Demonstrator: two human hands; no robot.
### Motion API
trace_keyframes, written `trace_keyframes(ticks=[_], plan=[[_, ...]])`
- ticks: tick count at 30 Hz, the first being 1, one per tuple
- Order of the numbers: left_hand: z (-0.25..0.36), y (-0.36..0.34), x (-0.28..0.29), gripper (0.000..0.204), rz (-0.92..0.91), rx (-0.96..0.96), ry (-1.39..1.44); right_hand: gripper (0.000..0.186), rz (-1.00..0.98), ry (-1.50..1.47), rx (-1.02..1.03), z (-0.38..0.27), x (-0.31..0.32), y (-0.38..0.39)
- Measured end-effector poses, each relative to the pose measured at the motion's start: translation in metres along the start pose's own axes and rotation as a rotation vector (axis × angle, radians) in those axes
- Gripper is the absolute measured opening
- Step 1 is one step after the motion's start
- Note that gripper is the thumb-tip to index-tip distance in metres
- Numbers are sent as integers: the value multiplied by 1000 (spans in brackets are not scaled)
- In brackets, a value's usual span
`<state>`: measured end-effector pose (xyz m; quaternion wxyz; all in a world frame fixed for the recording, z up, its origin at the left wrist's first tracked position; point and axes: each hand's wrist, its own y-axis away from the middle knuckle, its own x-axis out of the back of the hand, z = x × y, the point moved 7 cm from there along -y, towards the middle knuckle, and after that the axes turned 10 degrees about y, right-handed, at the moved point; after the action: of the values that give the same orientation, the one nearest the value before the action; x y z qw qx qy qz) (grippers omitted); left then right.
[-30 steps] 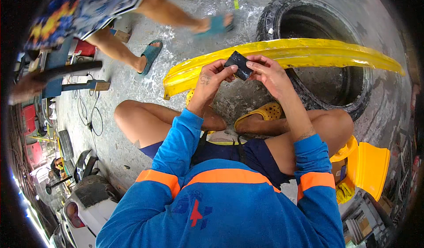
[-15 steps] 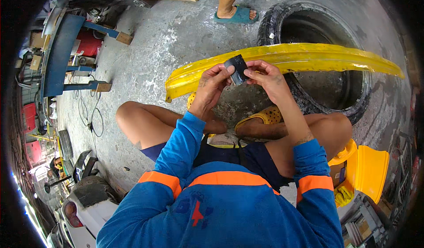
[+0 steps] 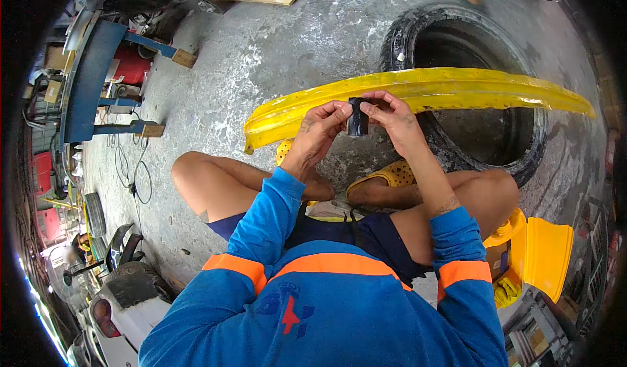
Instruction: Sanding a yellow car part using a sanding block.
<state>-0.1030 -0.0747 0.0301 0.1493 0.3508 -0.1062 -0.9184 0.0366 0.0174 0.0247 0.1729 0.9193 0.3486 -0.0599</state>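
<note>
We have the black piece (image 3: 357, 124) between our two hands, out in front of our crossed legs, with its long axis running nearly straight away from our body, one short end toward us and the other toward the yellow strip (image 3: 470, 86). Its far end overlaps the strip's near edge in our view; we cannot tell how much height lies between them. The piece is small and dark, longer than it is wide, with paler, greyish streaks on the face, and it looks bent lengthwise. Our left hand (image 3: 317, 133) has thumb and fingers pinched together on its left side; our right hand (image 3: 397, 122) has thumb and fingers closed on the upper part of its right side, leaving the near end free below both thumbs. The strip bows across beyond our hands, its left end low over the concrete floor (image 3: 215, 99) and its right half lying across the tyre (image 3: 400, 31). Bare floor opens to our left, between the strip's end and the blue metal stand (image 3: 91, 83). On our own side, the room is narrower: our left knee (image 3: 192, 170) and right knee (image 3: 496, 187) spread to either side, with a yellow clog (image 3: 397, 171) just nearer to us than our right hand.
</note>
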Motion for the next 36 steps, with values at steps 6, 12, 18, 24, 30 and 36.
trace_keyframes(ticks=[6, 12, 18, 24, 30, 36], plan=[[-8, 1, 4, 19, -13, 24, -1, 27, 39, 181, -38, 3, 8, -1], [-4, 2, 12, 18, 72, -105, -379, 25, -42, -46, -27, 9, 0, 3], [0, 10, -9, 20, 96, -224, -705, 22, 4, -37, -52, 22, 0, 3], [29, 20, -25, 28, 219, -554, -822, 24, 60, -94, -16, 18, 0, 5], [18, 7, -15, 30, 116, -342, -811, 26, 85, -66, 20, 15, 0, 9], [21, -20, -19, 30, -11, -537, -1100, 23, 118, 153, 65, 12, 32, -1]])
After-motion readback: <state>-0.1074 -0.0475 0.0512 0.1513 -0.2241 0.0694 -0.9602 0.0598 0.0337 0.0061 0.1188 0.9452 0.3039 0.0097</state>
